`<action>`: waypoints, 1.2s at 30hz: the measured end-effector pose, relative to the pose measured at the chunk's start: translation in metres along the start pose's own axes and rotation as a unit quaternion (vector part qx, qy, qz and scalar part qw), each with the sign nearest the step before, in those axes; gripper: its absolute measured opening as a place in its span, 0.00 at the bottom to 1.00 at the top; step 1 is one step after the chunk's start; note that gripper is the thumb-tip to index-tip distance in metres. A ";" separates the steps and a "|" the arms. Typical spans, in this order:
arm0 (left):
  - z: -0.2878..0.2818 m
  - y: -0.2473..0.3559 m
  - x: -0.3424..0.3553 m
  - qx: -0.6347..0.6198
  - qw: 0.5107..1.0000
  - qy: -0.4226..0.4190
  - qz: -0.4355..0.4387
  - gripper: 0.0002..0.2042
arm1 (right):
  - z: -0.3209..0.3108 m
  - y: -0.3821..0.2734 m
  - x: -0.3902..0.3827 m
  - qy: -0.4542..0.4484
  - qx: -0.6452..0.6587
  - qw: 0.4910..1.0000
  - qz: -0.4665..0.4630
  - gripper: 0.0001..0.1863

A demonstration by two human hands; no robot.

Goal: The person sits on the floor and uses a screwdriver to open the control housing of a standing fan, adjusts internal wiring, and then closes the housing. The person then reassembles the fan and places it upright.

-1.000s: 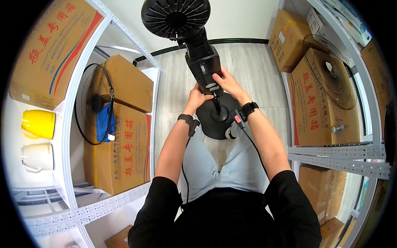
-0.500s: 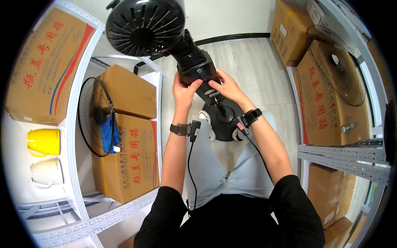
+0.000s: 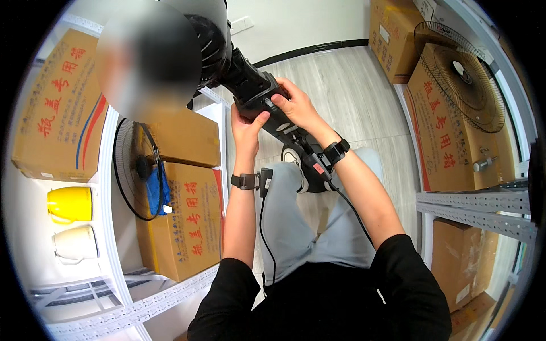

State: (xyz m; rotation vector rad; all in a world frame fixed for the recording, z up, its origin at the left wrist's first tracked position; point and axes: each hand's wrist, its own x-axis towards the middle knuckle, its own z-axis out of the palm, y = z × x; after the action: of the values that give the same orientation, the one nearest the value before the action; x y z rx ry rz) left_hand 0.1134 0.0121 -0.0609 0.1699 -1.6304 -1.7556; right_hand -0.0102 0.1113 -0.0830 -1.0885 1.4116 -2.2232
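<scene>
Both my hands hold a black stand fan (image 3: 244, 77) by the control box below its motor housing. My left hand (image 3: 247, 132) is closed around the left side of the box, thumb on the front. My right hand (image 3: 300, 108) grips the right side, its thumb also on the front. The fan leans away to the upper left. Its motor housing (image 3: 209, 34) shows slots, and no grille or blades are visible on it. A blurred round patch covers part of the view beside the housing. The round base is mostly hidden behind my legs and shoes.
On the left shelf (image 3: 106, 199) stand cardboard boxes (image 3: 190, 227), a black fan grille (image 3: 119, 165) with a blue cloth (image 3: 154, 190), a yellow jug (image 3: 71, 204) and a white jug (image 3: 77, 244). A wire grille (image 3: 483, 96) rests against boxes (image 3: 432, 142) at right.
The fan's motor housing has turned and shifted up and left in view. My hands keep their grip on the control box. My left shoe now shows larger in front of the base.
</scene>
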 end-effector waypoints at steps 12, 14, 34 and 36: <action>-0.008 -0.015 0.002 -0.008 1.000 0.007 0.005 0.29 | -0.057 0.012 -0.061 0.055 -0.009 0.985 0.162 0.32; -0.008 -0.018 0.000 -0.018 1.000 0.012 0.003 0.28 | -0.065 0.023 -0.073 0.041 -0.039 0.981 0.185 0.33; -0.037 -0.059 -0.008 -0.058 0.998 0.004 0.020 0.34 | -0.082 0.124 -0.076 -0.084 0.037 0.981 0.169 0.33; -0.046 -0.071 -0.017 -0.021 0.999 0.027 -0.006 0.31 | -0.081 0.121 -0.075 -0.071 -0.013 0.984 0.161 0.32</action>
State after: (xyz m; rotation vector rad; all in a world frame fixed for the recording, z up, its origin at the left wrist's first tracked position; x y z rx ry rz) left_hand 0.1222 -0.0202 -0.1400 0.2051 -1.5562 -1.7786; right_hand -0.0367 0.1505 -0.2398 -0.9305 1.4439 -1.8692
